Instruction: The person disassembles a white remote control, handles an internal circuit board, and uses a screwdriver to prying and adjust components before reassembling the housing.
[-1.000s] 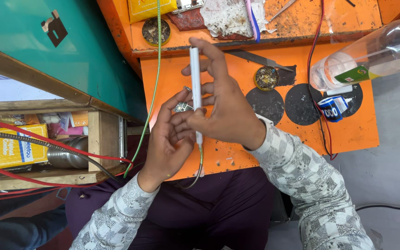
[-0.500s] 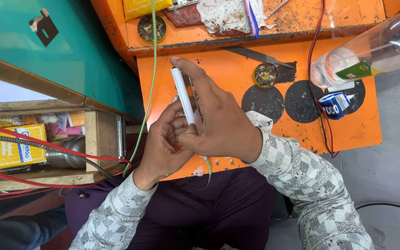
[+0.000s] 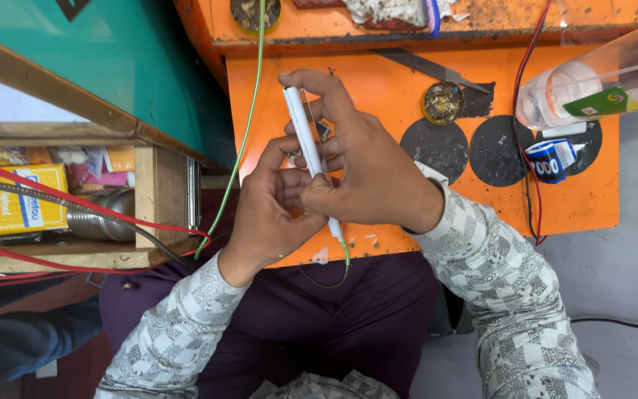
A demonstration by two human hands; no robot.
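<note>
While the right hand (image 3: 367, 174) grips a white pen-shaped tool (image 3: 306, 140), the left hand (image 3: 275, 207) pinches a small metal part (image 3: 295, 155) above the orange tabletop (image 3: 592, 199).

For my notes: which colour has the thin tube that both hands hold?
White. The thin tube shows best in the head view, between the left hand and right hand.

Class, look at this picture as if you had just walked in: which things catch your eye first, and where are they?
First, the two hands at the centre: the right hand and the left hand together grip a slim white tool with a green cord at its lower end. Behind them lies a bright orange work board, with a clear plastic bottle lying at its upper right.
</note>
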